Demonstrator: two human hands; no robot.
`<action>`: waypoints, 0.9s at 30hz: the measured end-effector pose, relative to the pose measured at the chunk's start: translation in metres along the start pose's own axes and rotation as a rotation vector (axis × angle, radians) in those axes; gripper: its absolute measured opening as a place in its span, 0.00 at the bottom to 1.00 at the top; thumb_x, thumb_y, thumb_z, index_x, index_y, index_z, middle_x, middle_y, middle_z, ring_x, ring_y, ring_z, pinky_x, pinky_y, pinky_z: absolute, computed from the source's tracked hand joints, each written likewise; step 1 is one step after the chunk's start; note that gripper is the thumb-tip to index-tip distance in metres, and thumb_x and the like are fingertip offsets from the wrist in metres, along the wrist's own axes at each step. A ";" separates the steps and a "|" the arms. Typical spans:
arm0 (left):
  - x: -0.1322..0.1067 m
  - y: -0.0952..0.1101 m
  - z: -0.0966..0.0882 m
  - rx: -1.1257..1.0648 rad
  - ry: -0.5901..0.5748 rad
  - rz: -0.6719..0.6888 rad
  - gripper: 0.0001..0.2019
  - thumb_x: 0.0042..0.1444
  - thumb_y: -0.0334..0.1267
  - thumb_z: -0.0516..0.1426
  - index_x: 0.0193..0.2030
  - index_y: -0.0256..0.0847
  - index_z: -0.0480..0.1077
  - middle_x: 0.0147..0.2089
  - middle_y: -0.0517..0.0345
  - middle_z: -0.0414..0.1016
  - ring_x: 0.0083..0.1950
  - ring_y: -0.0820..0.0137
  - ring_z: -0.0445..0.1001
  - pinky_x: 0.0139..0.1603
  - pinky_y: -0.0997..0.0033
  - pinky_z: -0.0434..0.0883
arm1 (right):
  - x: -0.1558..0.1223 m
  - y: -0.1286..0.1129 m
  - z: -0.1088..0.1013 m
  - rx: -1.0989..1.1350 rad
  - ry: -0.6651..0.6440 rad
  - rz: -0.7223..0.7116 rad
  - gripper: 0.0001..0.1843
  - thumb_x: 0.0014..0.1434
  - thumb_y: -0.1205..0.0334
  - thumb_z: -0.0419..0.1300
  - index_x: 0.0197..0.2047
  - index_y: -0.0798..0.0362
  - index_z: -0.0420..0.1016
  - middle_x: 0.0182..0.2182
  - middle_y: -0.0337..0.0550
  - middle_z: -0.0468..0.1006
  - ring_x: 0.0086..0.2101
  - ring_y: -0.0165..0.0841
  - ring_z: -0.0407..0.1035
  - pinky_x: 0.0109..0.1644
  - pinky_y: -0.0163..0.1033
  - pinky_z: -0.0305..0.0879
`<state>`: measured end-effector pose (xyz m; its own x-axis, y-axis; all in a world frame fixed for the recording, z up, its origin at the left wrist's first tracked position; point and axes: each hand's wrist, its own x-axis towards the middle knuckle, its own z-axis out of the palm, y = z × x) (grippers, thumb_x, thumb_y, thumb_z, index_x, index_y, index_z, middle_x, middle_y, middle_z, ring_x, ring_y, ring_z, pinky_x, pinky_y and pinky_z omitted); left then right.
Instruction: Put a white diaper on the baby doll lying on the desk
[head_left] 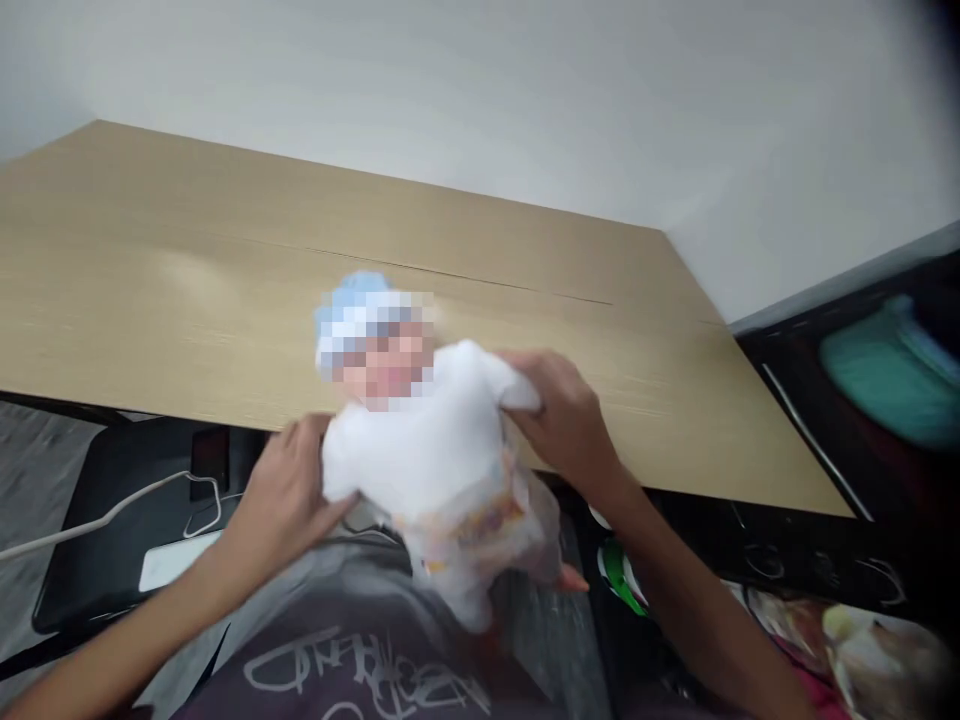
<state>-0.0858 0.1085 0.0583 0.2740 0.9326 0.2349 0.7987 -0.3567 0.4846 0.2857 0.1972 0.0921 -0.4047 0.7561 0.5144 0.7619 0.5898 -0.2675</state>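
Observation:
A doll [420,450] in a white long-sleeved top and a blue and white hat [356,310] is held up in front of my body, tilted, with its head toward the table. My left hand [289,485] is closed round the sleeve on the left, thumb below it. On the other side, my right hand [559,420] grips the opposite sleeve. Printed, coloured patches [480,525] show on the doll's lower clothing, blurred. One orange-pink foot [574,578] sticks out at the lower right.
A light wooden table [225,320] spans the view against a white wall. At lower left stands a black chair [112,500] with a phone [208,462], a white cable [127,508] and a white block [176,562]. A teal item [892,370] lies at right; bagged things [877,650] are below.

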 end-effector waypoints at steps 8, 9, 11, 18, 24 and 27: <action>-0.166 -0.007 0.057 -0.299 -0.407 -0.306 0.22 0.65 0.41 0.60 0.62 0.47 0.58 0.48 0.50 0.85 0.48 0.47 0.89 0.43 0.60 0.78 | -0.134 -0.070 0.040 0.063 -0.246 -0.060 0.31 0.72 0.69 0.63 0.75 0.45 0.75 0.58 0.50 0.85 0.55 0.48 0.78 0.60 0.52 0.74; -0.170 -0.009 0.058 -0.308 -0.422 -0.327 0.22 0.66 0.42 0.60 0.62 0.47 0.58 0.50 0.49 0.86 0.50 0.47 0.89 0.45 0.59 0.78 | -0.139 -0.074 0.050 0.072 -0.252 -0.038 0.31 0.71 0.70 0.63 0.75 0.45 0.75 0.58 0.50 0.84 0.55 0.49 0.77 0.61 0.53 0.74; -0.172 -0.013 0.058 -0.298 -0.438 -0.372 0.22 0.66 0.47 0.60 0.61 0.48 0.57 0.52 0.47 0.86 0.51 0.46 0.89 0.47 0.57 0.79 | -0.143 -0.078 0.074 0.091 -0.266 0.043 0.32 0.69 0.72 0.62 0.74 0.47 0.77 0.59 0.52 0.84 0.56 0.50 0.77 0.62 0.54 0.74; -0.165 -0.023 0.056 -0.168 -0.603 -0.425 0.31 0.71 0.66 0.55 0.66 0.44 0.58 0.57 0.36 0.87 0.58 0.39 0.89 0.53 0.50 0.80 | -0.157 -0.060 0.157 0.486 -0.368 0.391 0.29 0.61 0.71 0.64 0.64 0.47 0.82 0.60 0.48 0.86 0.61 0.46 0.78 0.71 0.51 0.74; -0.160 -0.008 0.033 0.261 -0.632 -0.226 0.37 0.75 0.64 0.55 0.71 0.30 0.71 0.58 0.25 0.86 0.61 0.30 0.83 0.63 0.35 0.74 | -0.200 -0.057 0.148 0.636 -0.244 0.583 0.19 0.72 0.47 0.66 0.60 0.47 0.83 0.58 0.51 0.88 0.58 0.47 0.82 0.68 0.56 0.78; -0.139 0.010 0.022 0.248 -0.530 -0.055 0.32 0.78 0.61 0.56 0.69 0.34 0.75 0.67 0.27 0.82 0.68 0.32 0.78 0.65 0.35 0.72 | -0.217 -0.067 0.130 0.682 -0.310 0.583 0.21 0.73 0.44 0.66 0.58 0.48 0.86 0.54 0.51 0.90 0.53 0.45 0.84 0.63 0.53 0.80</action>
<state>-0.1040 -0.0234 0.0118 0.4080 0.8722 -0.2697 0.9034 -0.3430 0.2575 0.2568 0.0302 -0.1074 -0.2443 0.9676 -0.0632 0.4660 0.0600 -0.8828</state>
